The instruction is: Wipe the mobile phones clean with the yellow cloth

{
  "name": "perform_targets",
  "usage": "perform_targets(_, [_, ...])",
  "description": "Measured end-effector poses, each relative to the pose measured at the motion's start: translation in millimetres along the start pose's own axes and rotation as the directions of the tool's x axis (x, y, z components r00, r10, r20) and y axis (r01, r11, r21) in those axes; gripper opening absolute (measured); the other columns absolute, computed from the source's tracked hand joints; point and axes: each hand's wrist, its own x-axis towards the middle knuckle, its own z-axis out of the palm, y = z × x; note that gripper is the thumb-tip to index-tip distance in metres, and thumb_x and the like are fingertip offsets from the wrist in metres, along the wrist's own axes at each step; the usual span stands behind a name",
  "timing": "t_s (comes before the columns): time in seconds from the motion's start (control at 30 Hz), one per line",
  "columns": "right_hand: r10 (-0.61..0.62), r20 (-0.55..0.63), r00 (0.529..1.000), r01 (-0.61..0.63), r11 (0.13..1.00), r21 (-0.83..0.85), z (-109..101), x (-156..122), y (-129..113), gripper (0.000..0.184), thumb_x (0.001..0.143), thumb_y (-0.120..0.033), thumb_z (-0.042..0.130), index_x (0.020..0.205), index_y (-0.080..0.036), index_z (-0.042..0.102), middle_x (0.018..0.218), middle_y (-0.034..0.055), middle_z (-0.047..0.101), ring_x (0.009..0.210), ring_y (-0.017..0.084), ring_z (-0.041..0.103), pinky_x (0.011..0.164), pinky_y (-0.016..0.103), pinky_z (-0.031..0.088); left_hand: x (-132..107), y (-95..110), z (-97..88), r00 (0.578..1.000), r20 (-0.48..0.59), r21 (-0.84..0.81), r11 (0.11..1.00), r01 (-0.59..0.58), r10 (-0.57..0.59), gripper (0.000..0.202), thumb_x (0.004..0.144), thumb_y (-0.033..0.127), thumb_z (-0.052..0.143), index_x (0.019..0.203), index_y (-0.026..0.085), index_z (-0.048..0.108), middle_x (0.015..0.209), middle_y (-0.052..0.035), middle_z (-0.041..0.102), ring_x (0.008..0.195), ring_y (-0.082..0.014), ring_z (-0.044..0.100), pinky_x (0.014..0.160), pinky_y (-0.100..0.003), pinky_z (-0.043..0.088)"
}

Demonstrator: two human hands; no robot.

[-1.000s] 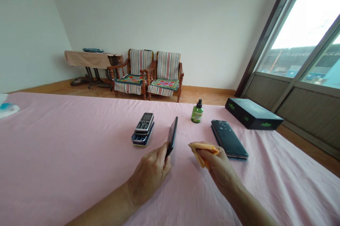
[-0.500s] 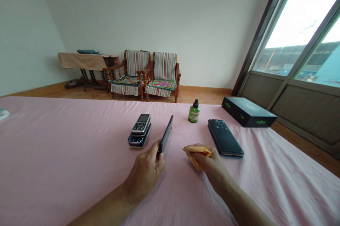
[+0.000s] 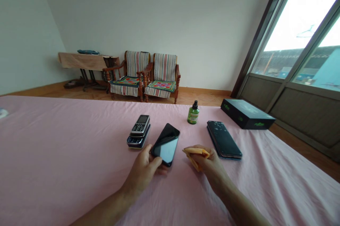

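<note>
- Held phone (image 3: 166, 144): glossy black, pale grey-blue sheen across the screen
- Cloth (image 3: 196, 152): yellow-orange
- Sheet (image 3: 66, 155): plain pink
- Bottle (image 3: 193, 116): green, with a black cap (image 3: 195, 103)
- Box (image 3: 236, 116): black, bright green markings
- Keypad phone (image 3: 140, 124): silver and black
- Chair covers (image 3: 165, 67): pale, with red and grey stripes
- Seat mats (image 3: 162, 85): multicoloured, dark green edging
- Wall (image 3: 170, 13): white

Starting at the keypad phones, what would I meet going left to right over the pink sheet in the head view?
Keypad phones, black phone in the left hand, orange cloth in the right hand, flat-lying smartphone, black box.

Both forearms (image 3: 113, 203) forward, fingers (image 3: 155, 163) curled
</note>
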Motion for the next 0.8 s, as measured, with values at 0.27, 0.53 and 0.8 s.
perform_targets(0.27, [-0.052,-0.048,0.997,0.051,0.998,-0.027,-3,4,11,0.022,0.063,-0.024,0.061,0.074,-0.016,0.079,0.059,0.0007,0.064,0.053,0.012,0.049,0.048,0.023,0.032,2,5,0.3,0.991,0.037,-0.198,0.971,0.133,-0.128,0.019,0.083,0.029,0.068,0.089,0.014,0.057,0.074,-0.0068,0.072,0.060,-0.0189,0.073,0.053,-0.026,0.060])
perform_targets(0.53, [-0.198,-0.234,0.952,0.174,0.977,-0.120,-47,-10,-3,0.015,0.062,-0.029,0.076,0.071,-0.017,0.080,0.063,0.0030,0.068,0.058,0.015,0.056,0.051,0.024,0.038,-1,9,5.9,0.972,0.169,-0.291,0.934,0.208,-0.164,0.020,0.078,0.027,0.075,0.083,0.012,0.063,0.072,-0.0042,0.071,0.056,-0.0144,0.068,0.041,-0.017,0.045])
perform_targets(0.8, [-0.332,-0.642,0.692,0.315,0.938,-0.146,-122,7,1,0.030,0.061,-0.037,0.076,0.082,-0.015,0.079,0.075,0.0068,0.075,0.071,0.023,0.065,0.061,0.031,0.048,0,7,74.1,0.914,0.354,-0.341,0.882,0.324,-0.199,0.022,0.079,0.027,0.078,0.088,0.012,0.065,0.081,-0.0049,0.070,0.064,-0.0145,0.069,0.055,-0.020,0.051])
